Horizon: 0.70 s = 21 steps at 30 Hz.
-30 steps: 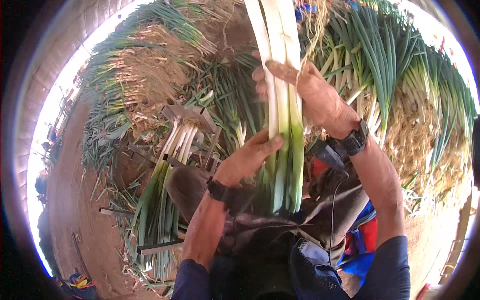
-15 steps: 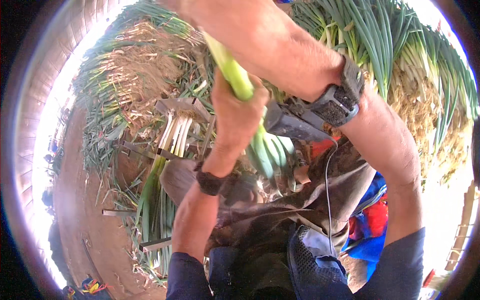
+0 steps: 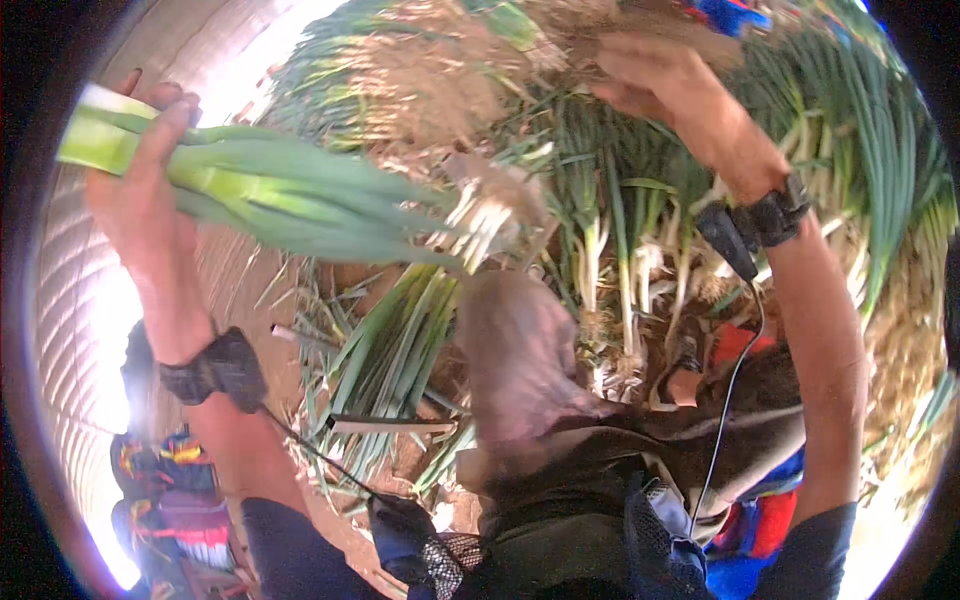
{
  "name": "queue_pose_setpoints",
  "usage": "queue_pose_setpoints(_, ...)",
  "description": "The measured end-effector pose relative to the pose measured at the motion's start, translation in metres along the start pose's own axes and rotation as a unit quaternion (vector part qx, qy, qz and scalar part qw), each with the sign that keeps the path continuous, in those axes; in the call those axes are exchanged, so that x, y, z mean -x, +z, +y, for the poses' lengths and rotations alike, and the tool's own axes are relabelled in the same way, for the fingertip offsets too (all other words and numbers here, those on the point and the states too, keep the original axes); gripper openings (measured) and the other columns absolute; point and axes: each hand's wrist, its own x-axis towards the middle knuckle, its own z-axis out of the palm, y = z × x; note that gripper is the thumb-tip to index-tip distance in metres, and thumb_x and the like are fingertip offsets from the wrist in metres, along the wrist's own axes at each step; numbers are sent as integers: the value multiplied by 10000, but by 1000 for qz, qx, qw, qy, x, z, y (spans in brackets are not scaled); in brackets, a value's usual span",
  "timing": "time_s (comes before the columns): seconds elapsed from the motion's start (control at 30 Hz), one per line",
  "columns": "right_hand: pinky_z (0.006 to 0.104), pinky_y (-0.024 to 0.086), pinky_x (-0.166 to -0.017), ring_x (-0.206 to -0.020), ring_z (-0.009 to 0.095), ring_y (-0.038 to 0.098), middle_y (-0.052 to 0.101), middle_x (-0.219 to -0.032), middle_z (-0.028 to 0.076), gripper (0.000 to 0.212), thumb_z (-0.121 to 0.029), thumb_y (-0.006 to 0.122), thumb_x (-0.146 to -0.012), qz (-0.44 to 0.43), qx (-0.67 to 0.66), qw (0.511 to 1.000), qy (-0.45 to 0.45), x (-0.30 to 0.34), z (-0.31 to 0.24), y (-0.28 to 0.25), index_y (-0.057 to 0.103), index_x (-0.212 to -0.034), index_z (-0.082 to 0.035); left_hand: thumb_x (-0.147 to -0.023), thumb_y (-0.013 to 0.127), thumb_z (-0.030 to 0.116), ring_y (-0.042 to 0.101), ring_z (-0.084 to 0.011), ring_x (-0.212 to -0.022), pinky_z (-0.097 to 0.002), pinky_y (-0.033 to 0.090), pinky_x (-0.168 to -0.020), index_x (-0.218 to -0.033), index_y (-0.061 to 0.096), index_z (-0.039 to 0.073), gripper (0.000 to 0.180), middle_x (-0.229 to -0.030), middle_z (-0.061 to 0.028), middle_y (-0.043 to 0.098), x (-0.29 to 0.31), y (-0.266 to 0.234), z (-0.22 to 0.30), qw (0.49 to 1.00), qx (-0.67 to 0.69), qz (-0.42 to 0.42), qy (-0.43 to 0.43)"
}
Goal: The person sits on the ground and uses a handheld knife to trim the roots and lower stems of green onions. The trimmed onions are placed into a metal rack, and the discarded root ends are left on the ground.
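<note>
My left hand [image 3: 145, 205] is closed around a leek [image 3: 290, 195] at the upper left. Its pale green stalk sticks out past my fingers, and its leaves fan out to the right, slightly blurred. My right hand [image 3: 665, 85] is raised at the upper right with its fingers stretched out and nothing in them. Below the held leaves, more leeks [image 3: 395, 340] lie with their green tops toward me and their white ends away, near a metal bar [image 3: 390, 425].
Piles of leeks with roots [image 3: 600, 240] spread across the far side and along the right [image 3: 890, 190]. Black straps circle both wrists [image 3: 215, 370], with cables running from them. My knee [image 3: 515, 340] juts up in the middle. Bags [image 3: 185, 500] stand at the lower left.
My left hand has swung far to the left with the leek. My right arm, which crossed over it, has drawn away to the right. The view has shifted left.
</note>
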Motion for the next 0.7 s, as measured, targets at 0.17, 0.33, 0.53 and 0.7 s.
queue_pose_setpoints(0.17,309,590,-924,-1061,219,710,641,-1301,137,587,-286,642,-1036,85,32,928,361,35,113,17,470,-1484,52,-857,692,111,653,-211,-955,-345,529,-890,-1485,485,-8,672,-1094,-94,679,-3,-97,-33,909,-365,-178,-91)
queue_pose_setpoints(0.33,328,597,-931,-1064,218,713,678,-1229,158,538,-264,631,-1038,51,-15,889,454,111,198,33,506,-1449,61,-825,668,81,586,-298,-1217,-354,420,-1092,-1581,334,-29,834,-1289,-178,608,83,-121,-142,841,-385,-357,-129)
queue_pose_setpoints(0.53,355,587,-867,-951,190,704,704,-1102,107,434,-255,649,-1011,-41,-18,839,542,149,246,52,611,-1345,18,-815,718,101,646,-223,-1064,-353,499,-973,-1466,481,-5,701,-1139,-99,660,87,-141,-171,827,-235,-401,-316)
queue_pose_setpoints(0.7,324,596,-868,-965,183,703,669,-1148,120,543,-264,679,-1000,-22,-9,829,558,130,266,69,527,-1410,58,-854,719,88,665,-196,-1000,-352,540,-899,-1203,654,18,361,-1091,-72,667,35,-141,-112,919,-117,-258,-274)
